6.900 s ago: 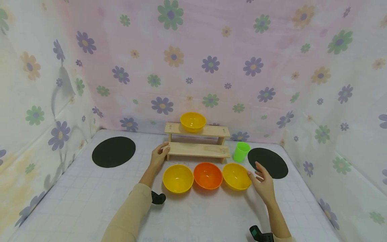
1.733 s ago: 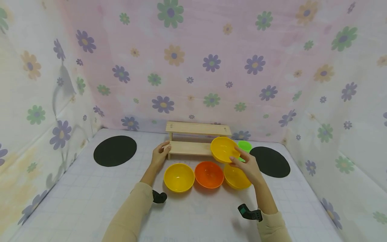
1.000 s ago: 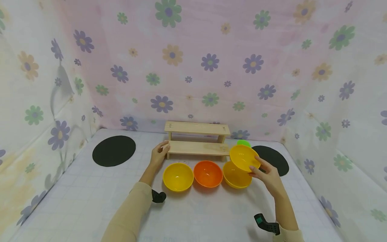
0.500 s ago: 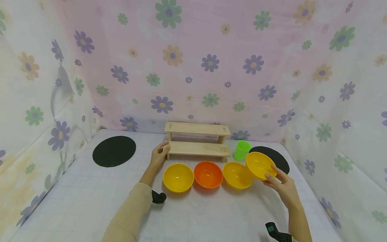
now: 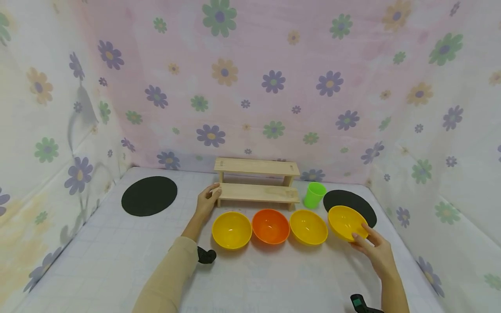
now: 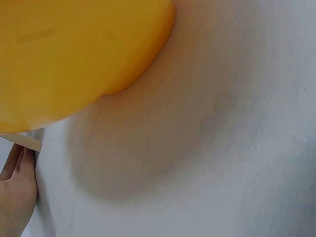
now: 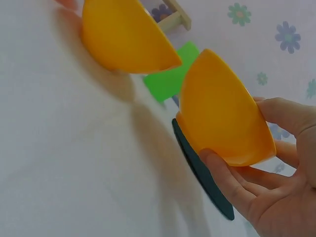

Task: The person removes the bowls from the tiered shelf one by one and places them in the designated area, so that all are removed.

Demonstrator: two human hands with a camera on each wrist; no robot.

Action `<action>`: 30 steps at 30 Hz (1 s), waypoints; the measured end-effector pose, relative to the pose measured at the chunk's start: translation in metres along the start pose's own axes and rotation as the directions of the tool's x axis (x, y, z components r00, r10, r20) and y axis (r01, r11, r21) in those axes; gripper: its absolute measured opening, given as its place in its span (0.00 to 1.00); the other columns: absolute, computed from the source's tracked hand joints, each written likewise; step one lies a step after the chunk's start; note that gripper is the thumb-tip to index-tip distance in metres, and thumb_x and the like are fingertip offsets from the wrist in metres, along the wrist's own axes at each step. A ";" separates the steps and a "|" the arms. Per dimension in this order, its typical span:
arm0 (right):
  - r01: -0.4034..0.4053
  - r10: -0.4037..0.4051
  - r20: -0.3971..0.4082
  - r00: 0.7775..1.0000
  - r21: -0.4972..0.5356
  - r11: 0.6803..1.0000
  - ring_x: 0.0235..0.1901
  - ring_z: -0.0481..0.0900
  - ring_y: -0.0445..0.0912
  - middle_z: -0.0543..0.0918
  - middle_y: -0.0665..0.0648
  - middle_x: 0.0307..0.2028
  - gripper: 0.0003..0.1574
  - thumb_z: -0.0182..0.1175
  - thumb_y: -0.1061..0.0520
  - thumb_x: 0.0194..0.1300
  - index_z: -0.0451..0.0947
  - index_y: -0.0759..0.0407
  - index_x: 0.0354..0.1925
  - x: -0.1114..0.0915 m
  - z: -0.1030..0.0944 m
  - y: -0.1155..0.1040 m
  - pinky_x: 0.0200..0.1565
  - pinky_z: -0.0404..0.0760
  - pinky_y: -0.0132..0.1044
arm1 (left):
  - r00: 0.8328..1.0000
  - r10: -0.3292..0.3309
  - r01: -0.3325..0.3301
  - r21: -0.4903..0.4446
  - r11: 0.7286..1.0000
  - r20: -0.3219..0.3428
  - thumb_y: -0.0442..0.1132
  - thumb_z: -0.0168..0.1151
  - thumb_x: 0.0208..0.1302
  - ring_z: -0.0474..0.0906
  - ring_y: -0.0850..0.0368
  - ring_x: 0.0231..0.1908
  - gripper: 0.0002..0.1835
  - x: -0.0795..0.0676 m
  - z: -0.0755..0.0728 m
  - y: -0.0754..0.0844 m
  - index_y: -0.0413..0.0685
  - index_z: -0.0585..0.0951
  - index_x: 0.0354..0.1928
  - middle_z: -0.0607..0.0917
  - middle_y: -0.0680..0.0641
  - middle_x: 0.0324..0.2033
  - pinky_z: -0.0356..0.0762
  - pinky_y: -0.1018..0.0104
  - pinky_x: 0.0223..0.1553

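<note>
My right hand (image 5: 376, 252) pinches the right rim of a yellow bowl (image 5: 345, 221), thumb and fingers on either side of its wall. The bowl sits at the right end of a row, overlapping the front edge of a dark round mat (image 5: 354, 201) in the head view. To its left come another yellow bowl (image 5: 308, 226), an orange bowl (image 5: 271, 225) and a third yellow bowl (image 5: 232, 229). My left hand (image 5: 206, 202) grips the left end of the lower board of a two-step wooden shelf (image 5: 256, 192); in the left wrist view its fingertips are partly hidden behind the board.
A green cup (image 5: 314, 194) stands between the shelf and the right mat. Another dark round mat (image 5: 149, 195) lies at the back left. Flowered cloth (image 5: 250, 87) walls the white table (image 5: 250, 282) at the back and both sides.
The yellow bowl from the shelf's upper step has come down and to the right in my right hand, past the row to its right end. My left hand has stayed at the shelf.
</note>
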State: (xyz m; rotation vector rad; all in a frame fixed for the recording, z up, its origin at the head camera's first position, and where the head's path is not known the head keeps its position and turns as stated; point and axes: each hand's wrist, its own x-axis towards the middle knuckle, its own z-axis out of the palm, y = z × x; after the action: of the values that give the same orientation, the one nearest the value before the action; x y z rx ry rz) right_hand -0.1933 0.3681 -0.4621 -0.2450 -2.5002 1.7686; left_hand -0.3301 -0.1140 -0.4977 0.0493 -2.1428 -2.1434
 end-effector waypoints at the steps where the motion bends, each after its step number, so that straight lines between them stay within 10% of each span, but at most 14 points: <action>1: -0.021 0.021 -0.003 1.000 -0.022 1.000 0.32 0.77 0.26 0.55 0.78 0.64 0.47 0.56 0.50 0.67 0.44 0.66 0.72 -0.001 0.000 0.001 0.37 0.76 0.19 | 1.000 0.004 -0.004 0.007 1.000 -0.005 0.41 0.56 0.68 0.70 0.44 0.53 0.22 0.000 0.001 -0.001 0.41 0.73 0.61 0.71 0.36 0.60 0.69 0.51 0.58; 10: -0.137 0.138 0.005 0.990 -0.102 0.985 0.60 0.59 0.54 0.51 0.73 0.69 0.49 0.56 0.45 0.67 0.43 0.62 0.73 -0.006 0.005 0.012 0.42 0.75 0.19 | 1.000 -0.007 0.007 0.000 1.000 -0.005 0.42 0.56 0.68 0.68 0.43 0.54 0.22 0.001 0.002 -0.005 0.42 0.73 0.61 0.69 0.37 0.62 0.68 0.49 0.59; 17: -0.129 0.131 0.014 0.991 -0.073 0.989 0.36 0.65 0.20 0.50 0.76 0.68 0.48 0.57 0.49 0.67 0.43 0.64 0.72 -0.008 0.007 0.012 0.42 0.78 0.23 | 1.000 -0.018 0.018 0.003 1.000 -0.004 0.42 0.56 0.68 0.69 0.42 0.55 0.22 0.000 0.001 -0.004 0.42 0.72 0.61 0.69 0.36 0.61 0.68 0.50 0.59; 30: -0.158 0.155 0.060 0.986 0.040 0.987 0.33 0.74 0.26 0.47 0.79 0.67 0.54 0.55 0.53 0.68 0.27 0.54 0.73 -0.010 0.004 0.012 0.42 0.80 0.27 | 1.000 -0.004 0.005 0.020 1.000 -0.023 0.42 0.56 0.68 0.68 0.43 0.54 0.21 0.001 0.002 -0.003 0.42 0.73 0.60 0.69 0.37 0.62 0.69 0.50 0.58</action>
State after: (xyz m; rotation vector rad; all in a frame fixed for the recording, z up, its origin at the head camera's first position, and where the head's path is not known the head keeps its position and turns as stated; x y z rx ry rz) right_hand -0.1834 0.3670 -0.4744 -0.4050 -2.5409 1.9117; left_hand -0.3310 -0.1124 -0.5008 0.0801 -2.1545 -2.1131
